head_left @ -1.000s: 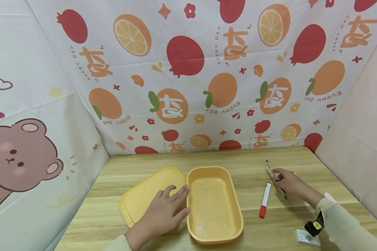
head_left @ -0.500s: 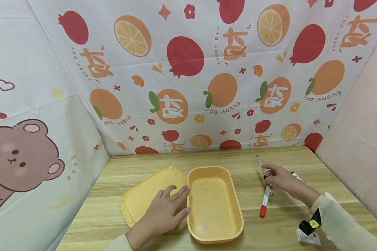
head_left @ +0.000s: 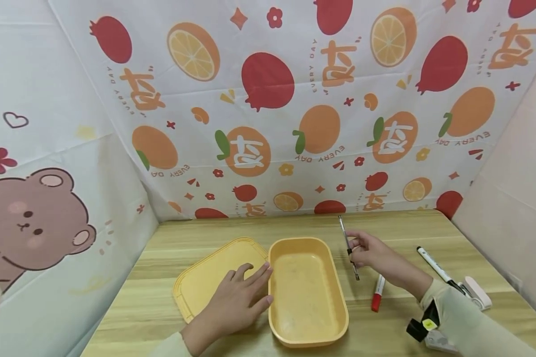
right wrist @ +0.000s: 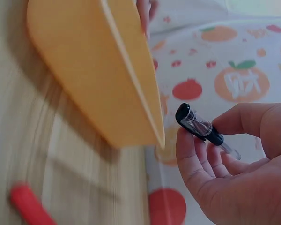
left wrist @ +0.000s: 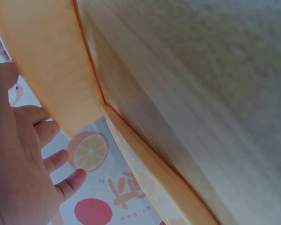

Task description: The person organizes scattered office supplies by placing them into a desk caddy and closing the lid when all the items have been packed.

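My right hand pinches a clear pen with black parts between thumb and fingers, held just right of the yellow box. In the right wrist view the pen's black clip end points toward the box wall. My left hand lies over the yellow lid, its fairly straight fingers touching the left rim of the box. The left wrist view shows those fingertips along the edge of the box wall. Inside, the box holds nothing visible.
A red-capped marker lies right of the box, partly under my right forearm. Farther right are a black-capped marker and a white-and-pink object. A small white block sits below my right wrist. A fruit-print cloth hangs behind the table.
My right hand has lifted the pen and carried it left over the red-capped marker to beside the box. The black-capped marker has come into view. My left hand has stayed in place.
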Demonstrator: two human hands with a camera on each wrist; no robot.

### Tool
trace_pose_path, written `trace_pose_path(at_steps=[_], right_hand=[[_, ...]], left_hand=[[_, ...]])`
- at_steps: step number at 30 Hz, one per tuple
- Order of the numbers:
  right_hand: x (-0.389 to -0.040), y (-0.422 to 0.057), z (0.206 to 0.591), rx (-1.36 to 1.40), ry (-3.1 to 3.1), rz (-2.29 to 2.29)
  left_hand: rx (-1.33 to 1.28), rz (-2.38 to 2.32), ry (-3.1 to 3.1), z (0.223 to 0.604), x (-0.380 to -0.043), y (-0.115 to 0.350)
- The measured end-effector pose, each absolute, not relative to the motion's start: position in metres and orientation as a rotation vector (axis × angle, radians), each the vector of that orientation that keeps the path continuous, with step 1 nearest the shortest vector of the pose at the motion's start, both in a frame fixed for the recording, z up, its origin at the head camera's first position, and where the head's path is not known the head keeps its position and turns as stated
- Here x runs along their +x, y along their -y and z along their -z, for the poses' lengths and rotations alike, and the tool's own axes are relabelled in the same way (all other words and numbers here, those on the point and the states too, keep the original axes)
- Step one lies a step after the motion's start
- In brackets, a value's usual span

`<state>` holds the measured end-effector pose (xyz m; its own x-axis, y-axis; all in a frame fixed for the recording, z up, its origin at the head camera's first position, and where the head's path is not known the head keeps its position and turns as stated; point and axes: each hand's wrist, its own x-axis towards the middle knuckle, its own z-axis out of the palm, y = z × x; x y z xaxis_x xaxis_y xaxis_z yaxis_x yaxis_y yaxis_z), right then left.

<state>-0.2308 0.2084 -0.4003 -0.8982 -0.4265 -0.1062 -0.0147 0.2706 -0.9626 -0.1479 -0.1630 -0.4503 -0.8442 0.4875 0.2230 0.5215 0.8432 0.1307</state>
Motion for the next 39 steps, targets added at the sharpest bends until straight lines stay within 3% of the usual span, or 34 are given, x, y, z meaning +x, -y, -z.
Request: trace_pose_path(at_steps=[22, 39], right_hand=[[-0.214, -0.130, 0.421, -0.520, -2.123, 1.683], [-0.194, -0.075, 0.447, -0.440, -2.233, 1.480]], left_hand=[[-0.789, 0.268, 2.799, 0.451, -0.155, 0.162], [-0.760, 0.259, 2.871, 0.449, -0.155, 0.164]])
